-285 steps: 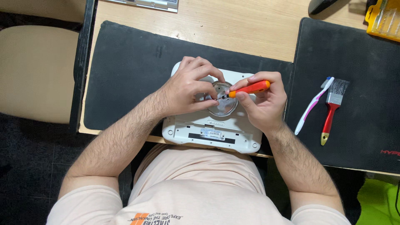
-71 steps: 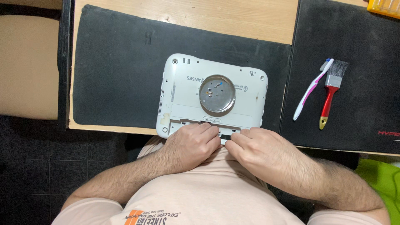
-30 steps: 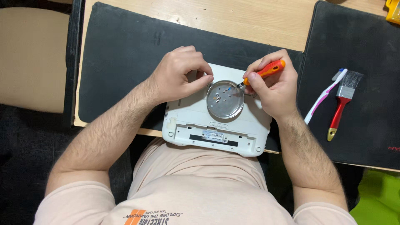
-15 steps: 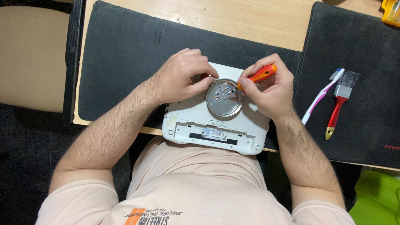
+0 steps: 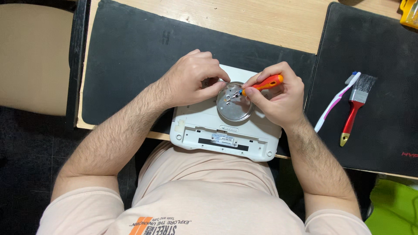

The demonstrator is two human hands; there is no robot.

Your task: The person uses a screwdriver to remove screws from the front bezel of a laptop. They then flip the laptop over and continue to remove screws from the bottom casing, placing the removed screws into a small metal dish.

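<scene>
A white laptop-like device (image 5: 226,139) lies bottom-up on a black mat (image 5: 143,61), overhanging the table's near edge. A round silver metal disc (image 5: 235,106) sits in its middle. My right hand (image 5: 278,98) grips a small orange-handled screwdriver (image 5: 265,83), whose tip rests on the disc near its centre. My left hand (image 5: 193,80) lies on the device's upper left part, fingers curled with the tips at the disc's rim.
A second black mat (image 5: 374,65) at the right carries a pink-and-white toothbrush (image 5: 336,102) and a red-handled paintbrush (image 5: 355,109). A yellow object (image 5: 410,12) sits at the top right corner. Bare wooden table (image 5: 261,19) lies beyond the mats. A beige chair seat (image 5: 35,56) stands at left.
Over the last second the screwdriver tip moved from the disc's right rim in toward its centre. My left hand stays at the disc's upper left. Earlier, both hands were at the device's near edge.
</scene>
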